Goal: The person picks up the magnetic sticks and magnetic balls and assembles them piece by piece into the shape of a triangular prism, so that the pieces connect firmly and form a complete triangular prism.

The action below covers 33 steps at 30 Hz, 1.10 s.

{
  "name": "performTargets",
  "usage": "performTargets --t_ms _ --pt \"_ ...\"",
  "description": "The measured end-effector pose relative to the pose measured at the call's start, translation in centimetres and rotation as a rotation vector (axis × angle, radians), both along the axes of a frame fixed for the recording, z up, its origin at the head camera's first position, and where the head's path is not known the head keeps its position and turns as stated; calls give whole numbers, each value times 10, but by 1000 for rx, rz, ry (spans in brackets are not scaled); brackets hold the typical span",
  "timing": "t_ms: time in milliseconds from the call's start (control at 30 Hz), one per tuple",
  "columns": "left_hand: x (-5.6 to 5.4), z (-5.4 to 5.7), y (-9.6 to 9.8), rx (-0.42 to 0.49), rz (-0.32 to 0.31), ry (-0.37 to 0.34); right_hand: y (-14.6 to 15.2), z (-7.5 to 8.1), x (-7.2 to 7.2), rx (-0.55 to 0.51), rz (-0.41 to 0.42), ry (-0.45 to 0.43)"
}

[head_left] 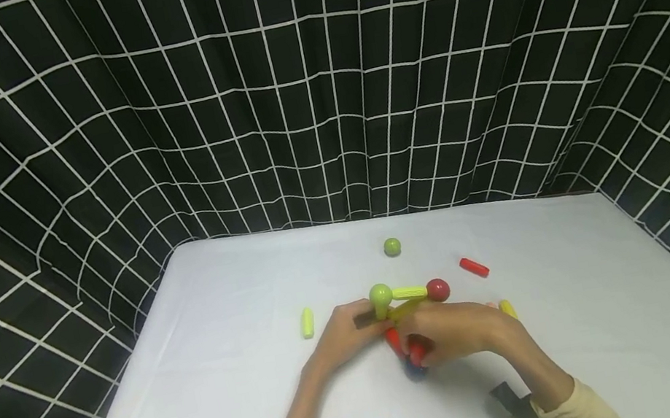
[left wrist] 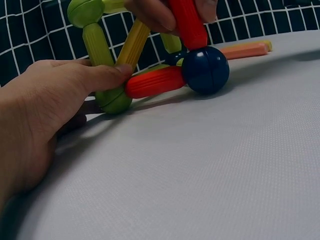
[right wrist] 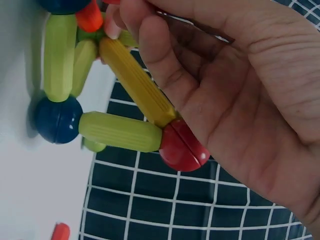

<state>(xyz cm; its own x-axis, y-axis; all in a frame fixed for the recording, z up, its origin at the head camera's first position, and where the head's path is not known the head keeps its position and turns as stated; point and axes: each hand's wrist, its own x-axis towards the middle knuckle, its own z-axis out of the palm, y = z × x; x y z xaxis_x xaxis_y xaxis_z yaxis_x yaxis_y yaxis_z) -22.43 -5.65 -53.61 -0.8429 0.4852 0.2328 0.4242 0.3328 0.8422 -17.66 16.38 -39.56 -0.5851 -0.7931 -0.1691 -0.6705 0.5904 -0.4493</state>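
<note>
A magnetic stick-and-ball frame [left wrist: 102, 47] stands on the white table between both hands. My left hand [head_left: 345, 333] grips its near left foot, with the thumb across the lower green stick and green ball [left wrist: 114, 101]. A yellow stick [right wrist: 137, 82] slants from that side to a red ball [right wrist: 182, 147] at an upper corner. Low down, a red stick [left wrist: 156, 82] joins the green ball to a blue ball [left wrist: 205, 71]. My right hand [head_left: 451, 330] pinches a second red stick [left wrist: 190, 25], its lower end at the blue ball's top. Another blue ball [right wrist: 57, 119] sits at the base.
Loose pieces lie around the frame: a green ball [head_left: 392, 247] at the back, a red stick [head_left: 474, 267] to the right, a yellow-green stick [head_left: 307, 323] to the left. A yellow stick [head_left: 507, 308] lies by the right forearm. Black gridded cloth [head_left: 322, 93] surrounds the table [head_left: 208, 407].
</note>
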Motion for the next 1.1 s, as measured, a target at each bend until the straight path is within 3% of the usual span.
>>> performTargets --t_ms 233,367,467,567,700,833,933,1100 --pt "0 2 1 11 6 -22 -1 -2 -1 11 -4 26" --pt "0 1 0 4 13 -35 2 4 0 4 -12 -20" --pt "1 0 0 1 12 -35 16 17 1 -54 -42 -77" --pt "2 -1 1 -6 5 -33 42 29 -2 -168 -115 -72" --pt "3 0 1 -10 4 -44 78 29 -15 -257 -297 98" --pt "4 1 2 1 9 -42 101 16 -32 -220 -476 226" --pt "4 -1 2 -11 2 -49 105 3 -45 -209 -509 213" --pt "1 -3 0 -18 -2 -56 84 -10 -86 -172 -442 123"
